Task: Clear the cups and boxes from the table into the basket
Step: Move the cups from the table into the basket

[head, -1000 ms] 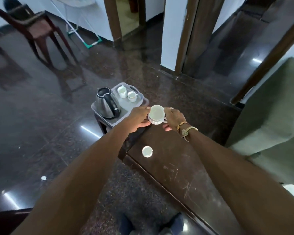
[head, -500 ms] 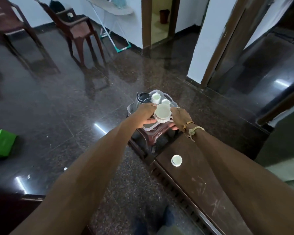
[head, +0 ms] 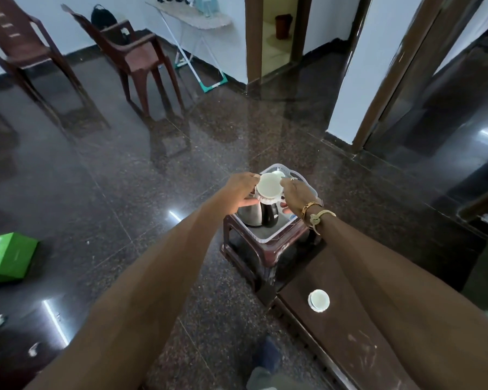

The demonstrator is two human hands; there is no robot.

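Since the white cup [head: 269, 185] has moved off the bench [head: 350, 333] to above the basket [head: 279, 235], left hand [head: 241, 190] and right hand [head: 296, 192] curled in a grip round it, a second cup [head: 319, 300] waits behind

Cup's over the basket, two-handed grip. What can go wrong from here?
1. The cup, held by the left grip and right grip, sits right above the kettle; lowered straight, it may knock it or tip.
2. The basket rests on a small stool; a nudge might shift it.
3. A second cup is on the table, easy to forget.
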